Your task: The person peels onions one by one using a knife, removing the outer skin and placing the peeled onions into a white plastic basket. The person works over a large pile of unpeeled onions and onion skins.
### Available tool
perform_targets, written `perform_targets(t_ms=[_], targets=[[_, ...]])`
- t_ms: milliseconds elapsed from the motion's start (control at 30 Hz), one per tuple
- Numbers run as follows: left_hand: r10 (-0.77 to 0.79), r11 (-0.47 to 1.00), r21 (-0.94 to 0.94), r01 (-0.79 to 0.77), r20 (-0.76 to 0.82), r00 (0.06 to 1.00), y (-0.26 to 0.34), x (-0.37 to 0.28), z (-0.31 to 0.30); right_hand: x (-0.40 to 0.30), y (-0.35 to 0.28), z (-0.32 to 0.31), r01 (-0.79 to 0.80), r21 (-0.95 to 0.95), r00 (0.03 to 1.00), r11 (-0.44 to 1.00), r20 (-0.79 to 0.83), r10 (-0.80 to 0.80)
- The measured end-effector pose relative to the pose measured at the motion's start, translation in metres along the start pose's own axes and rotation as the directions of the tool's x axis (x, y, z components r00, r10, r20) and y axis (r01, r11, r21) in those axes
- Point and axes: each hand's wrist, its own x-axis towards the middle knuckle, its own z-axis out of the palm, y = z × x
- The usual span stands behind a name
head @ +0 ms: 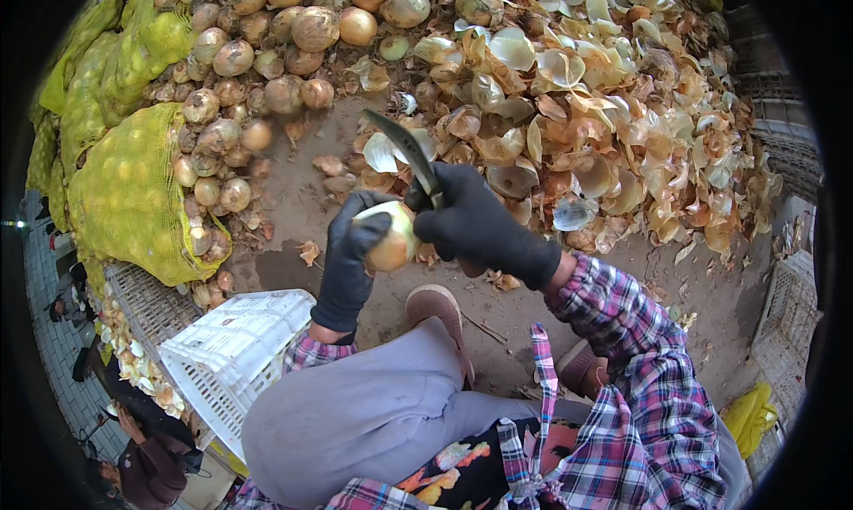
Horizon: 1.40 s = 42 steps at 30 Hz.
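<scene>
My left hand (pixel 350 257), in a black glove, is closed around a partly peeled onion (pixel 388 235) with its thumb across the top. My right hand (pixel 476 220), gloved in black too, grips a knife (pixel 406 143) whose curved blade points up and to the left, away from the onion. The right fingers are close against the onion's right side. Past my hands, unpeeled onions (pixel 283 93) lie heaped at the upper left, and a large pile of loose onion skins (pixel 600 137) spreads at the upper right.
Yellow mesh sacks of onions (pixel 126 190) stand on the left. A white plastic crate (pixel 233 337) is beside my knee, and another crate (pixel 786 317) is at the far right. Other people (pixel 156 463) are at the lower left, near more onions.
</scene>
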Motion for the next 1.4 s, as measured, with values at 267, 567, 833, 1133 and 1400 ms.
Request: perform_targets(t_ms=[267,567,833,1133,1400], targets=[[-0.102,0.904,-0.398,0.159,0.162,0.982,-0.027,0.0,-0.022,0.001,-0.012,-0.008,-0.039,0.318,0.999,0.947,0.009,0.039],[-0.128,0.651,-0.708,0.275,0.254,0.959,0.0,0.006,-0.003,0.017,0.027,-0.045,0.244,-0.836,0.833,0.492,-0.079,-0.547],[-0.081,0.951,-0.303,0.057,-0.068,0.994,0.002,-0.005,0.013,-0.004,-0.011,0.003,0.399,-0.368,0.903,0.84,0.0,-0.43],[0.293,0.944,0.169,-0.282,-0.044,0.955,-0.013,-0.014,0.009,0.01,0.005,0.005,0.409,-0.4,0.885,0.82,-0.047,-0.464],[0.045,0.985,-0.164,-0.046,-0.012,0.999,0.017,-0.012,0.012,0.0,-0.021,-0.039,0.078,-0.224,0.996,0.971,-0.016,-0.084]])
